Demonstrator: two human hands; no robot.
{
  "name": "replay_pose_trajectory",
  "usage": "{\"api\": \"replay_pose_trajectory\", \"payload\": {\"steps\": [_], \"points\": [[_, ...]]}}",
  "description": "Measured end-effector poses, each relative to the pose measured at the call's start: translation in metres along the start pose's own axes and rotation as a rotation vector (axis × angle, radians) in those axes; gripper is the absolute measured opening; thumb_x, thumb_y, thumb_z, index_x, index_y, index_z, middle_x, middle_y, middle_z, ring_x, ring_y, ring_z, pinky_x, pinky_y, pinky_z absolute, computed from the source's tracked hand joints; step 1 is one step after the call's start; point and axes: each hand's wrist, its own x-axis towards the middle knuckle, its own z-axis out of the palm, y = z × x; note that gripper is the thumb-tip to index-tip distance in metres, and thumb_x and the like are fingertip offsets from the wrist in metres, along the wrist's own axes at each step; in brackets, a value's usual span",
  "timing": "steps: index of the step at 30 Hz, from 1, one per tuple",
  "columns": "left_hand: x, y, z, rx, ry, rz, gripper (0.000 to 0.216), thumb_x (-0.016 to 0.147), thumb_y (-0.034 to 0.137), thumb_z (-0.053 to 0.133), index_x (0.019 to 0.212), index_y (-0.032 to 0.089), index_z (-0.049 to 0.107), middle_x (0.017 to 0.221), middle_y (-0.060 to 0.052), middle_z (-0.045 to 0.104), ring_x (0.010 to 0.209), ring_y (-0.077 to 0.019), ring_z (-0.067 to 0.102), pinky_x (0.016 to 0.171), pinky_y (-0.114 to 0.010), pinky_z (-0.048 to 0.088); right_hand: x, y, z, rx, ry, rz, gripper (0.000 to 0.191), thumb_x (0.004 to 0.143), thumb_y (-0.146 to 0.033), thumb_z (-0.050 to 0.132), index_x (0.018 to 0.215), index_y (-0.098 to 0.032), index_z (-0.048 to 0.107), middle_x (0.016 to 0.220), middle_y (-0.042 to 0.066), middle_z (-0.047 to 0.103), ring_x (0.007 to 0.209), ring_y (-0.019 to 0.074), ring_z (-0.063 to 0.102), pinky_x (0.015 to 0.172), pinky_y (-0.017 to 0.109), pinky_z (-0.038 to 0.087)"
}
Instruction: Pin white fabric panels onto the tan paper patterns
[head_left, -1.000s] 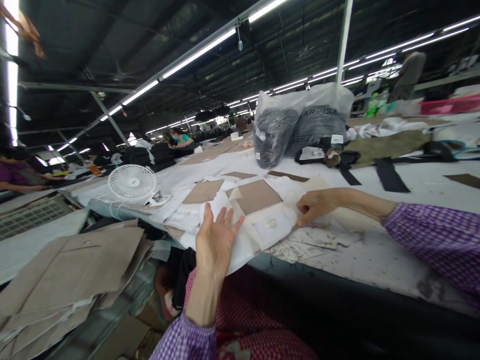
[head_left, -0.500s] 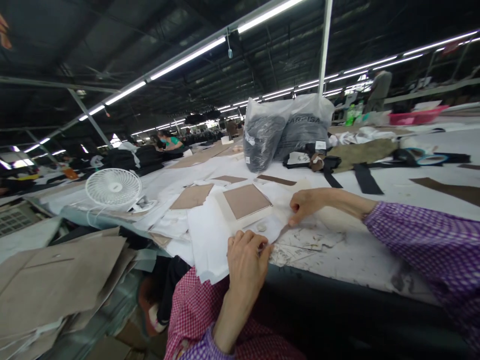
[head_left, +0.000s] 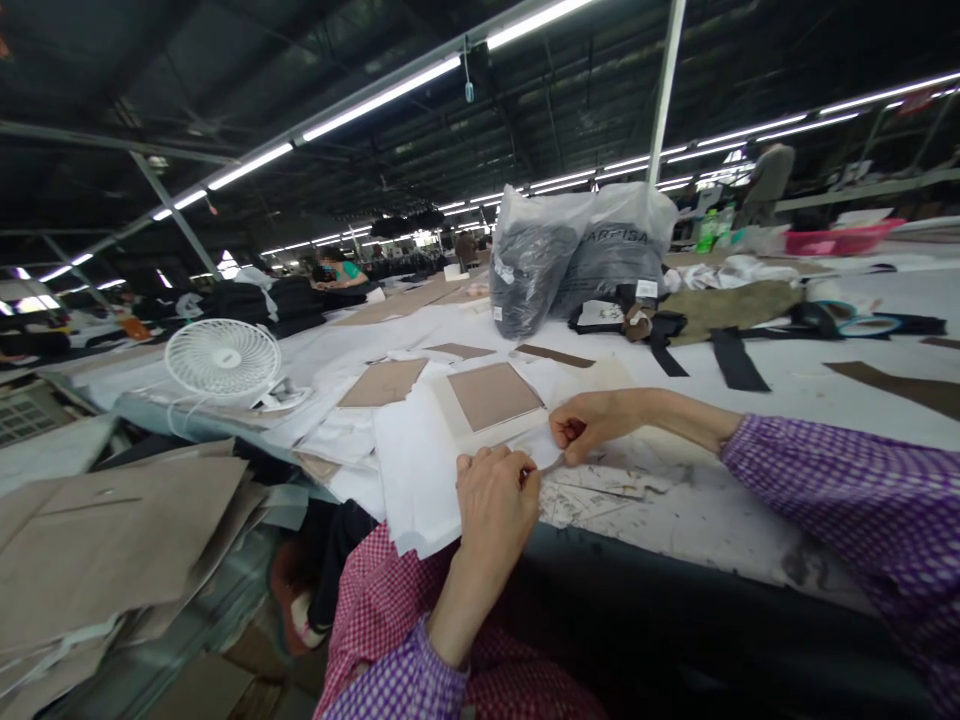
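My left hand (head_left: 495,505) is closed at the table's near edge, thumb and fingers pinching the edge of a thin white sheet (head_left: 414,470). Whether it is paper or cloth I cannot tell. Close by on the right, my right hand (head_left: 592,420) is bent in a pinch on the sheet's right edge, its fingertips partly hidden. A short strip of that edge shows between the two hands. Just beyond them a square brown piece (head_left: 495,396) lies on a cream backing sheet. Another brown piece (head_left: 382,383) rests to its left.
A white fan (head_left: 223,358) stands at the left. Stacked brown panels (head_left: 112,545) lie at lower left. Plastic-wrapped dark bags (head_left: 585,255) stand at the back, beside black straps (head_left: 739,358) and a blue-rimmed tape roll (head_left: 866,325). A pink basin (head_left: 840,237) and co-workers are farther off.
My right hand has moved left and slightly down, closer to my left hand, and the span of sheet edge between them is shorter. My left hand has barely moved.
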Motion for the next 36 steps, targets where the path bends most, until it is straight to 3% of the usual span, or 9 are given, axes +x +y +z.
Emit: {"api": "replay_pose_trajectory", "payload": {"steps": [7,13,18,21,25,27,30,33,36], "points": [[0.009,-0.001,-0.004,-0.184,-0.108,-0.182,0.012,0.077,0.02,0.061,0.071,0.02,0.071,0.076,-0.002,0.074,0.077,-0.0219,0.065,0.086,-0.042,0.037,0.003,0.001,-0.002,-0.01,-0.02,0.035,0.033,0.073,-0.045,0.066,0.08,-0.014,0.058,0.07,-0.002,0.051,0.064,0.0112,0.043,0.054,0.023,0.033],[0.011,0.0,-0.005,-0.156,-0.126,-0.191,0.016,0.076,0.019,0.057,0.068,0.02,0.071,0.073,-0.004,0.074,0.075,-0.0234,0.065,0.086,-0.044,0.038,0.003,-0.004,0.004,-0.102,0.024,0.039,0.03,0.076,-0.045,0.062,0.078,-0.016,0.056,0.068,-0.002,0.05,0.061,0.011,0.042,0.052,0.023,0.031],[0.012,0.0,-0.003,-0.135,-0.135,-0.192,0.017,0.076,0.02,0.057,0.067,0.02,0.071,0.074,-0.005,0.075,0.076,-0.0238,0.065,0.086,-0.044,0.038,0.006,-0.009,0.011,-0.287,0.089,0.072,0.042,0.079,-0.059,0.056,0.076,-0.018,0.052,0.07,0.0,0.054,0.061,0.0123,0.043,0.054,0.025,0.031],[0.011,-0.003,-0.002,-0.117,-0.125,-0.164,0.017,0.078,0.021,0.057,0.069,0.019,0.071,0.074,-0.005,0.074,0.076,-0.024,0.064,0.084,-0.044,0.039,0.01,-0.017,0.012,-0.367,0.096,0.161,0.048,0.077,-0.067,0.055,0.076,-0.019,0.052,0.073,0.002,0.057,0.065,0.0148,0.048,0.055,0.026,0.031],[0.001,-0.009,-0.012,-0.14,-0.116,0.019,0.014,0.081,0.02,0.06,0.077,0.021,0.073,0.081,-0.005,0.073,0.086,-0.0256,0.061,0.085,-0.044,0.04,0.013,-0.042,0.009,-0.489,0.063,0.3,0.04,0.075,-0.059,0.062,0.074,-0.02,0.056,0.08,0.004,0.061,0.077,0.0203,0.055,0.059,0.027,0.032],[-0.01,-0.013,-0.019,-0.219,-0.073,0.074,0.018,0.081,0.017,0.061,0.094,0.022,0.072,0.088,-0.005,0.073,0.091,-0.0248,0.06,0.087,-0.044,0.042,0.015,-0.052,0.008,-0.551,0.089,0.306,0.033,0.073,-0.051,0.067,0.072,-0.019,0.057,0.081,0.005,0.06,0.081,0.0215,0.055,0.061,0.027,0.031],[-0.029,-0.017,-0.024,-0.325,0.028,0.103,0.035,0.079,0.009,0.064,0.112,0.02,0.065,0.097,-0.005,0.071,0.097,-0.0234,0.057,0.088,-0.041,0.045,0.017,-0.054,0.011,-0.449,0.062,0.124,0.017,0.074,-0.03,0.067,0.074,-0.018,0.055,0.075,0.001,0.056,0.073,0.0158,0.05,0.06,0.025,0.031],[-0.045,-0.023,-0.019,-0.336,0.129,0.159,0.026,0.079,0.007,0.063,0.102,0.02,0.065,0.098,-0.005,0.069,0.096,-0.0228,0.056,0.085,-0.04,0.047,0.016,-0.044,0.016,-0.201,0.015,-0.069,0.007,0.078,-0.02,0.057,0.075,-0.017,0.051,0.068,-0.002,0.05,0.062,0.0107,0.043,0.057,0.023,0.033],[-0.054,-0.033,-0.012,-0.37,0.355,0.122,0.016,0.084,0.008,0.059,0.095,0.019,0.064,0.099,-0.006,0.064,0.096,-0.0214,0.056,0.084,-0.036,0.048,0.013,-0.033,0.02,-0.069,0.056,-0.118,0.01,0.08,-0.024,0.053,0.075,-0.017,0.05,0.066,-0.003,0.047,0.059,0.0097,0.038,0.054,0.022,0.032]]}}
